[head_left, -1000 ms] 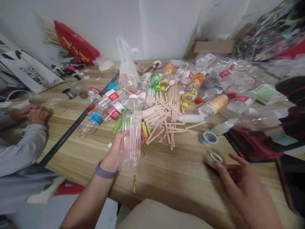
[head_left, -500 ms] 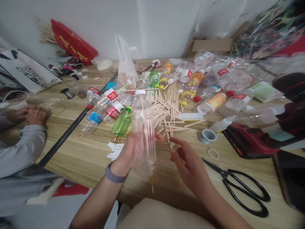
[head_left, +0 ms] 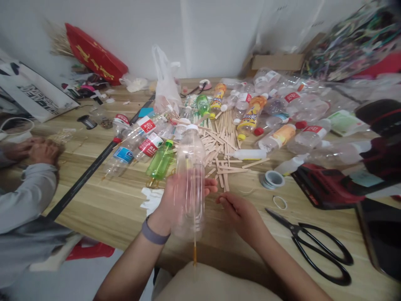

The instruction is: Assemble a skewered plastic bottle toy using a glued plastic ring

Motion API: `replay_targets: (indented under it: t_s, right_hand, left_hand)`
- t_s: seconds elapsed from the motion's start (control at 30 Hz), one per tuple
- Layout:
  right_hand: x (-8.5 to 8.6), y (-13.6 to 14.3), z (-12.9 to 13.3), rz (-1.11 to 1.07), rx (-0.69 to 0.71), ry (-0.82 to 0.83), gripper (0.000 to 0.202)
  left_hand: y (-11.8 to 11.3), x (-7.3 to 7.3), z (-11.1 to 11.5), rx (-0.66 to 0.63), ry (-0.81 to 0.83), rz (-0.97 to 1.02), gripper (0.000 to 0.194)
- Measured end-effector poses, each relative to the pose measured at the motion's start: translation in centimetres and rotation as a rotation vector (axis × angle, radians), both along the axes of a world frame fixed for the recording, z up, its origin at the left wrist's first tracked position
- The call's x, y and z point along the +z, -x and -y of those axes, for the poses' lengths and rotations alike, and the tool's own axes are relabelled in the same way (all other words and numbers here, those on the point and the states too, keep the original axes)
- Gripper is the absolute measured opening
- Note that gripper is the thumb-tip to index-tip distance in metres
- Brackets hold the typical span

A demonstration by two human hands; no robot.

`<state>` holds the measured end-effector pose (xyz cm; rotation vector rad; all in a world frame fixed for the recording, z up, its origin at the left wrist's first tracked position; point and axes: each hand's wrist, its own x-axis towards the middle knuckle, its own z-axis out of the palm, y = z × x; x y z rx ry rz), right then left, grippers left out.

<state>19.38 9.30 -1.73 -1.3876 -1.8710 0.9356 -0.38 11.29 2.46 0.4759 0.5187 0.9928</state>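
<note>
A clear plastic bottle [head_left: 190, 179] with a white cap stands nearly upright before me, blurred by motion. My left hand [head_left: 172, 196], with a grey band at its wrist, is wrapped round it from behind, its fingertips showing at the bottle's right side. A thin stick with an orange-brown end [head_left: 195, 254] shows below the bottle's base. To the right, my right hand [head_left: 239, 211] is apart from the bottle, with thumb and forefinger pressed together. Whatever it may pinch is too small to make out. Flat wooden sticks [head_left: 222, 144] lie behind the hands.
Black scissors [head_left: 294, 230], a tape roll [head_left: 272, 179] and a red-black power tool [head_left: 326, 184] lie right. A green bottle [head_left: 160, 159] and a black bar [head_left: 84, 179] lie left. Another person's hands [head_left: 44, 150] rest at far left. Many bottles fill the back right.
The bottle has shifted slightly down and turned more upright, and its stick end is lower. My right hand has dropped a little, and its stretched forefinger has curled in to the thumb.
</note>
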Motion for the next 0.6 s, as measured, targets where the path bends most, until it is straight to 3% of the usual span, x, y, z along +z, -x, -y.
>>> replay_targets:
  t_s: [0.27,0.43,0.5,0.6]
  right_hand:
    - [-0.1,0.0,0.2,0.049,0.001,-0.003,0.026]
    - [0.9,0.3,2.0,-0.026,-0.115,-0.047,0.035]
    - [1.6,0.6,3.1,-0.147,0.034,0.147,0.033]
    - [2.3,1.2,4.5,-0.429,0.364,0.659,0.044]
  left_hand:
    - [-0.6,0.2,-0.1,0.167,0.022,-0.145,0.04]
    - [-0.8,0.1,-0.7,0.3,0.034,-0.201,0.041]
    - [-1.0,0.0,-0.9,0.333,0.037,-0.2,0.037]
    - [-1.4,-0.1,-1.0,0.366,0.037,-0.185,0.034]
